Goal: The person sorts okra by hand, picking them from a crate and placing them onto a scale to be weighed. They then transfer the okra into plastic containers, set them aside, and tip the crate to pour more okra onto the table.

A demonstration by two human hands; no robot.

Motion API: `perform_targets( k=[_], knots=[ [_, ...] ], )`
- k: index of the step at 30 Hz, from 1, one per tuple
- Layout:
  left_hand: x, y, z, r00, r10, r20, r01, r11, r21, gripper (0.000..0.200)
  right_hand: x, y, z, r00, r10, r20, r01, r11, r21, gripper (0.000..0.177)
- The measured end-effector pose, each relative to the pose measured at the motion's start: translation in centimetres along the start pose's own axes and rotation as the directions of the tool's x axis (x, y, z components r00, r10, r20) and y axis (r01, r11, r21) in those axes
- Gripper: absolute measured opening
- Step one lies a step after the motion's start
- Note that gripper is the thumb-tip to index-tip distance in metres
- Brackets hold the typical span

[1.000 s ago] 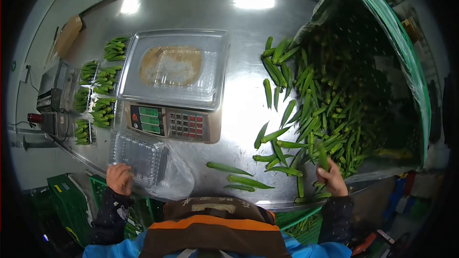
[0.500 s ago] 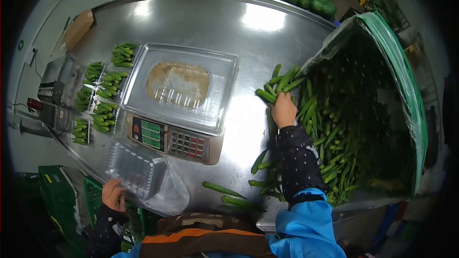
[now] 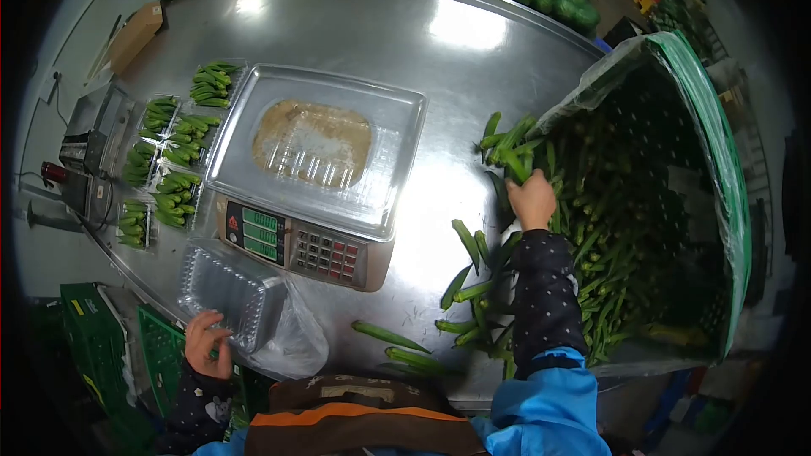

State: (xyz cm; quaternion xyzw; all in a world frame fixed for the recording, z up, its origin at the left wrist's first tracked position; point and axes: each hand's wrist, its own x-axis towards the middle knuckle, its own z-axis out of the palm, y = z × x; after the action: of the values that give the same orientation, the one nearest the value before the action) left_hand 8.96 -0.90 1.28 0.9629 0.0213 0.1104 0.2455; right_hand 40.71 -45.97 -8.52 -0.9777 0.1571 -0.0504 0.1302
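My right hand [image 3: 534,201] is at the mouth of the liner, its fingers closed around okra pods [image 3: 517,160]. More okra [image 3: 604,274] spills in a heap behind and beside this wrist. Several loose pods [image 3: 467,245] lie on the metal table just left of my right sleeve. At the table's front edge, my left hand [image 3: 208,344] has bent, parted fingers and holds nothing. It is close to the lower corner of a stack of clear plastic trays [image 3: 232,291], which rests on a clear plastic bag [image 3: 296,342].
A digital scale [image 3: 338,257] with a clear tray on its pan [image 3: 397,152] stands mid-table. Left of it sit several okra-filled trays [image 3: 177,194] and a wrapping machine [image 3: 89,139]. A green-edged lined crate [image 3: 718,143] tips open at right. Green crates [image 3: 93,346] stand below left.
My right hand has moved right and slightly down, with okra at its fingers. More loose pods show left of it. My left hand has shifted slightly right, its fingers a little more bent.
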Motion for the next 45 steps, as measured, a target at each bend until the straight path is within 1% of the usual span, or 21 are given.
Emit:
perform_targets(
  k=[2, 4, 5, 10, 12, 14, 16, 17, 20, 23, 24, 26, 27, 30, 35, 36, 37, 39, 41, 43, 45],
  knots=[
    [-0.1, 0.1, 0.0, 1.000, -0.003, 0.001, 0.003, 1.000, -0.008, 0.021, 0.3, 0.0, 1.6, 0.996, -0.083, 0.020, 0.084, 0.993, -0.085, 0.042],
    [-0.4, 0.0, 0.1, 1.000, -0.012, 0.010, 0.013, 1.000, -0.018, 0.021, -0.3, -0.9, 1.7, 0.997, -0.067, -0.046, 0.068, 0.997, 0.028, 0.045],
    [-0.5, 0.0, 0.1, 1.000, -0.024, 0.008, 0.024, 0.999, -0.025, 0.020, -0.1, -1.2, 1.2, 0.994, 0.071, 0.083, -0.075, 0.996, 0.039, 0.048],
    [0.1, 0.3, 0.4, 1.000, -0.012, 0.011, 0.013, 0.999, -0.041, 0.020, 1.3, -0.8, 0.6, 0.992, 0.013, 0.122, -0.010, 0.999, -0.031, 0.043],
    [0.3, 0.4, 0.1, 1.000, -0.011, 0.019, 0.012, 0.999, -0.051, 0.019, 1.9, -0.3, -0.3, 0.892, 0.046, 0.449, -0.146, 0.971, 0.191, 0.039],
    [0.0, -0.2, 0.2, 0.999, -0.039, -0.002, 0.039, 0.997, -0.072, 0.019, 1.7, 1.3, 0.3, 0.835, -0.025, 0.549, -0.224, 0.897, 0.382, 0.026],
    [-0.2, -0.4, 0.3, 0.998, -0.067, -0.019, 0.066, 0.994, -0.091, 0.019, 0.8, 1.0, -0.4, 0.796, -0.075, 0.601, -0.393, 0.692, 0.606, 0.020],
    [-0.2, -0.4, 0.5, 0.997, -0.072, -0.025, 0.070, 0.993, -0.093, 0.019, 1.0, 0.4, -0.3, 0.795, -0.078, 0.602, -0.389, 0.696, 0.603, 0.020],
    [0.0, -0.1, 0.6, 0.998, -0.067, -0.006, 0.067, 0.994, -0.092, 0.018, 2.8, -3.1, -0.2, 0.942, -0.126, 0.311, -0.204, 0.522, 0.828, 0.023],
    [0.1, 0.3, 0.4, 0.997, -0.074, 0.012, 0.075, 0.993, -0.094, 0.018, 7.6, -6.3, 0.6, 0.980, -0.158, -0.120, 0.196, 0.864, 0.464, 0.027],
    [0.1, 0.3, 0.3, 0.996, -0.094, 0.006, 0.094, 0.991, -0.098, 0.018, 8.7, -7.2, 0.8, 0.980, -0.158, -0.123, 0.198, 0.860, 0.469, 0.027],
    [0.1, 0.5, 0.2, 0.993, -0.117, -0.010, 0.115, 0.989, -0.092, 0.018, 10.3, -9.0, 1.1, 0.984, -0.156, -0.087, 0.157, 0.988, 0.009, 0.032],
    [-0.1, 0.4, 0.1, 0.992, -0.127, -0.007, 0.126, 0.988, -0.083, 0.017, 10.9, -9.4, 1.7, 0.984, -0.176, -0.024, 0.174, 0.982, -0.074, 0.031],
    [-0.3, 0.3, 0.6, 0.986, -0.166, -0.027, 0.164, 0.985, -0.057, 0.015, 11.1, -9.2, 5.0, 0.962, -0.272, 0.001, 0.269, 0.950, -0.160, 0.026],
    [-0.2, 0.3, 1.0, 0.988, -0.155, 0.007, 0.156, 0.985, -0.075, 0.016, 7.4, -8.7, 0.4, 0.953, -0.259, 0.160, 0.251, 0.966, 0.068, 0.028],
    [0.1, 0.4, 1.1, 0.987, -0.159, 0.008, 0.159, 0.983, -0.096, 0.016, 7.0, -7.1, -0.7, 0.936, -0.260, 0.236, 0.098, 0.839, 0.535, 0.028],
    [0.4, 0.6, 1.1, 0.989, -0.151, 0.012, 0.151, 0.983, -0.102, 0.016, 6.2, -5.7, -2.0, 0.909, -0.295, 0.293, -0.112, 0.505, 0.856, 0.027],
    [1.3, 1.0, 1.1, 0.996, -0.088, -0.012, 0.085, 0.987, -0.135, 0.017, 2.5, -2.4, -6.8, 0.916, -0.249, 0.316, -0.295, 0.118, 0.948, 0.029],
    [2.6, 1.8, 0.9, 1.000, -0.019, -0.011, 0.018, 0.989, -0.144, 0.016, -2.8, 3.6, -10.1, 0.881, -0.152, 0.448, -0.473, -0.249, 0.845, 0.038],
    [4.0, 2.6, 1.0, 0.996, 0.089, 0.010, -0.086, 0.980, -0.179, 0.016, -9.6, 10.0, -13.2, 0.869, -0.254, 0.424, -0.492, -0.353, 0.796, 0.049],
    [5.2, 3.5, 1.5, 0.987, 0.153, 0.055, -0.136, 0.962, -0.238, 0.016, -17.8, 15.4, -15.7, 0.897, -0.089, 0.434, -0.443, -0.183, 0.878, 0.058]
  ],
)
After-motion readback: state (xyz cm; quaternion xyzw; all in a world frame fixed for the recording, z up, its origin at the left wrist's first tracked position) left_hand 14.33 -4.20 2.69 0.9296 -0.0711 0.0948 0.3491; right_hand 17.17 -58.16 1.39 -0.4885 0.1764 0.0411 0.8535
